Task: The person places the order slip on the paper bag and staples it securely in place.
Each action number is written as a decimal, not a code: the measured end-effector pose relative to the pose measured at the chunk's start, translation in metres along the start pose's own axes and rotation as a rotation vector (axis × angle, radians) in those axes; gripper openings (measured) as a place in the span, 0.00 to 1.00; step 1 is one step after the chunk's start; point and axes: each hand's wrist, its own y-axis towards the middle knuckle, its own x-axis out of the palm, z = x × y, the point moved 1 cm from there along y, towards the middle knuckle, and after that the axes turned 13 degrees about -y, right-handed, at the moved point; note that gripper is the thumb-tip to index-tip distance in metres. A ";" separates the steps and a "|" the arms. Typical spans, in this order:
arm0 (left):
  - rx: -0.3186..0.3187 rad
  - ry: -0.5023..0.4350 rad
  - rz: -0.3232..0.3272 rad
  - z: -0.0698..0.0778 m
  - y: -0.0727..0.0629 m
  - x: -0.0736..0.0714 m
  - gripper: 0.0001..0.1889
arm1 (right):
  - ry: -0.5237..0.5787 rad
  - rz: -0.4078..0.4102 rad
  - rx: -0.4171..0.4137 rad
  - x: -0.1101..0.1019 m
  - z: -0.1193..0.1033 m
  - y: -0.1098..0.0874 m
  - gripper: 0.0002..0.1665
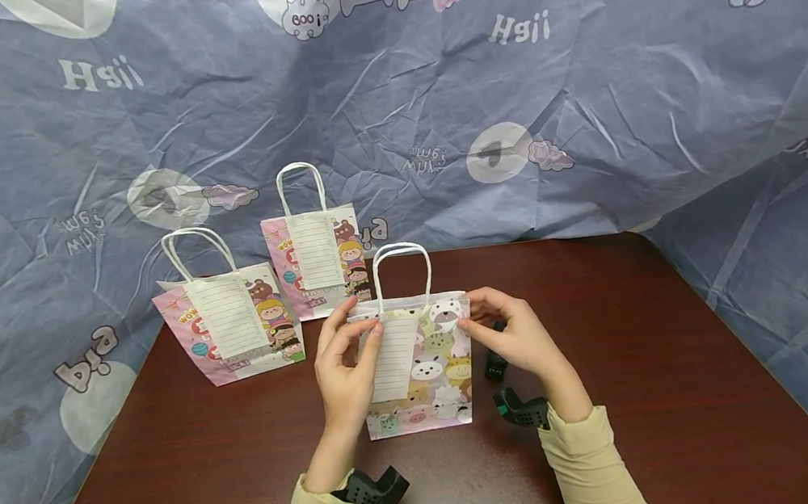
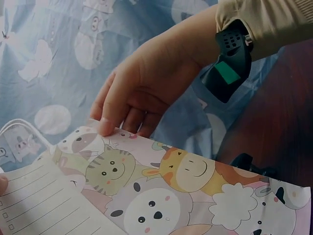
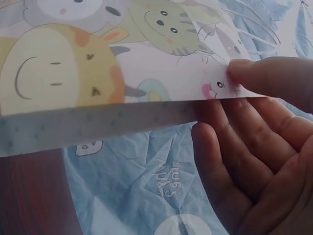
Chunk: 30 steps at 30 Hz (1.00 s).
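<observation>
A small paper gift bag (image 1: pixel 420 421) with cartoon animal faces and white rope handles (image 1: pixel 400 248) stands upright before me, a lined checklist sheet (image 1: pixel 393 367) on its front left. My left hand (image 1: pixel 339 380) pinches its upper left corner, thumb over the front and fingers at the side. At the upper right edge my right hand (image 1: pixel 525 338) pinches the paper. The right wrist view shows the right thumb (image 3: pixel 274 76) on the front and the other fingers (image 3: pixel 239 147) behind the side. In the left wrist view, the left hand is mostly out of frame.
Two pink and white paper bags, one at the left (image 1: pixel 235 365) and one farther back (image 1: pixel 320 292), stand on the dark wood table (image 1: pixel 644 391), each with a lined sheet. A black object (image 1: pixel 495 365) lies behind the right hand. A printed blue-grey cloth (image 1: pixel 392 123) hangs behind.
</observation>
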 end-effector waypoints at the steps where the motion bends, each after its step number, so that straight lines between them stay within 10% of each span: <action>1: 0.004 0.005 0.004 0.000 0.000 0.000 0.03 | 0.001 0.003 -0.008 0.000 -0.001 0.000 0.14; 25: 0.209 0.130 0.041 -0.001 -0.005 0.006 0.07 | -0.174 0.317 -0.081 0.021 -0.036 -0.001 0.18; 30: 0.201 0.113 0.038 -0.021 -0.009 0.000 0.08 | -0.209 0.364 -0.065 0.025 -0.038 -0.001 0.17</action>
